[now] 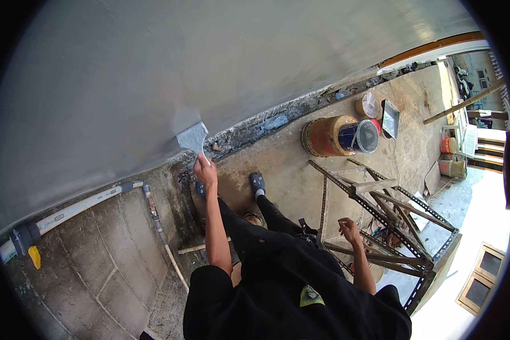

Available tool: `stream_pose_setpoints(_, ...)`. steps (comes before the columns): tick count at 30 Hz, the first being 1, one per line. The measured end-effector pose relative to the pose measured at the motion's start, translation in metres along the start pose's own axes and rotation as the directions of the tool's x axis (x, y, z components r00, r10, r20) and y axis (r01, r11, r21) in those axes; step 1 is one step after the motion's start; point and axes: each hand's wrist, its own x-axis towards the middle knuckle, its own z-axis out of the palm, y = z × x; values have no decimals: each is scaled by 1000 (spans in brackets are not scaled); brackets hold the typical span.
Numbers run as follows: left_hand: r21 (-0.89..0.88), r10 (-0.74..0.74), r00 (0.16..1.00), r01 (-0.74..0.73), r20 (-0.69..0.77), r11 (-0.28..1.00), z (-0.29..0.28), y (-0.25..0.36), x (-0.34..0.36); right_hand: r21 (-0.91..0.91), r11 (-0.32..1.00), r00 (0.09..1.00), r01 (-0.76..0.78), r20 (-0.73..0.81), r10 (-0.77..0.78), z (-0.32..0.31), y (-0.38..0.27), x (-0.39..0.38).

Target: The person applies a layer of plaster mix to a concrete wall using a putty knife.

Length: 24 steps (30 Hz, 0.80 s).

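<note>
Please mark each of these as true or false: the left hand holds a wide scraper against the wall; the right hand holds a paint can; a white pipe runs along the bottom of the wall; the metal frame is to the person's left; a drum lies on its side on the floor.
1. The left hand holds a wide scraper against the grey wall. True.
2. The right hand holds a paint can. False: it holds nothing and hangs open over the metal frame.
3. A white pipe runs along the foot of the wall. True.
4. The metal frame stands to the person's left. False: it is on the right.
5. A drum lies on its side on the floor. True.
</note>
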Motion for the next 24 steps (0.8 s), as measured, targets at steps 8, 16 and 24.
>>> stream_pose_setpoints(8,-349,244,968,-207,65,914,11,61,22,24,997,998,66,-1,-66,7,-34,17)
stream_pose_setpoints(16,33,-455,880,454,137,890,38,-145,48,-14,996,995,-93,39,93,25,41,-26)
stream_pose_setpoints(24,266,-593,799,554,99,789,60,-104,62,116,982,988,-148,-25,152,17,76,-57)
